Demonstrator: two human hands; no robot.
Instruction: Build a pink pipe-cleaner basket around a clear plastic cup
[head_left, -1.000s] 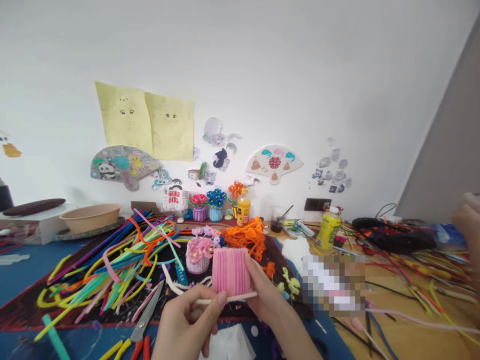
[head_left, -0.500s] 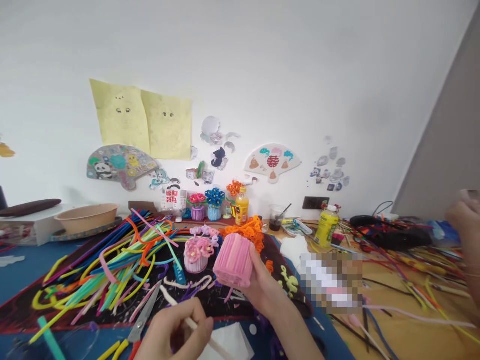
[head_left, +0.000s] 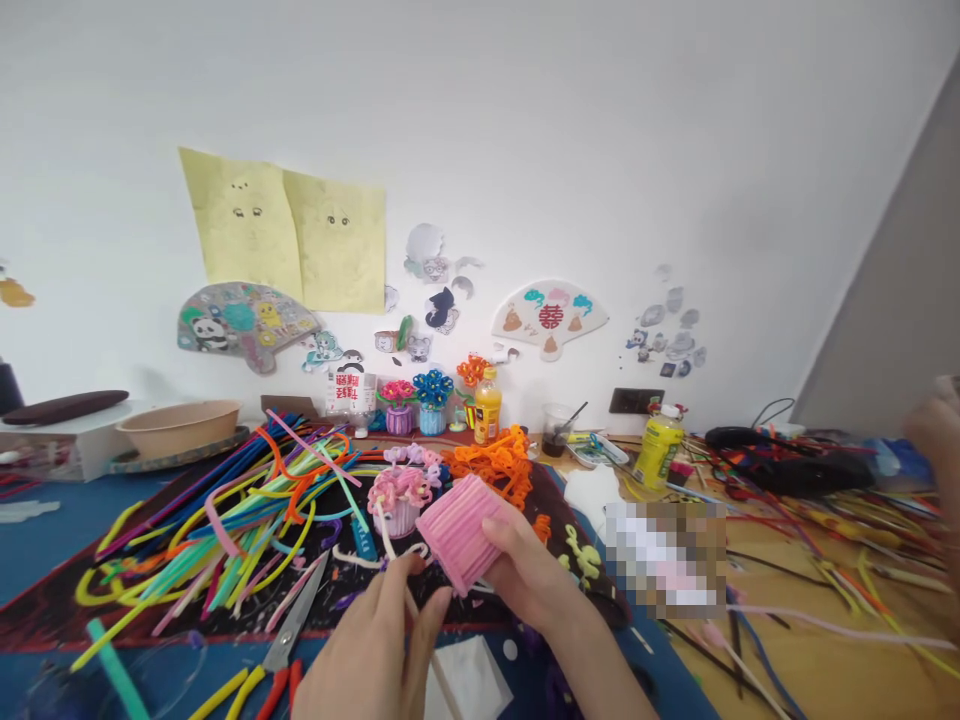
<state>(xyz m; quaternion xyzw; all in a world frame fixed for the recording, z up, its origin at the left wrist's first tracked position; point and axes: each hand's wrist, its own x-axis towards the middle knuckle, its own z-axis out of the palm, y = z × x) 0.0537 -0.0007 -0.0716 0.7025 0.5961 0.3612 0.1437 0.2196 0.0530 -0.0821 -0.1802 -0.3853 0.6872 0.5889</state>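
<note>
My right hand grips a pink ribbed pot made of pipe cleaners, tilted on its side above the dark mat. Pinched in my left hand is a cream pipe cleaner; its upper end points up beside the pot, and its tail runs down below my fingers. Whether it touches the pot I cannot tell. Just behind, a small lilac pot with pink flowers stands on the mat. Scissors with red handles lie open left of my left hand, and a white paper lies beneath both hands.
A heap of coloured pipe cleaners covers the left of the mat. Orange pipe-cleaner pieces lie behind the pink pot. A yellow bottle stands to the right. Another person's hand shows at the right edge.
My right hand has turned the pink pot to a steeper tilt. My left hand has come up and right, bringing the cream pipe cleaner close to the pot.
</note>
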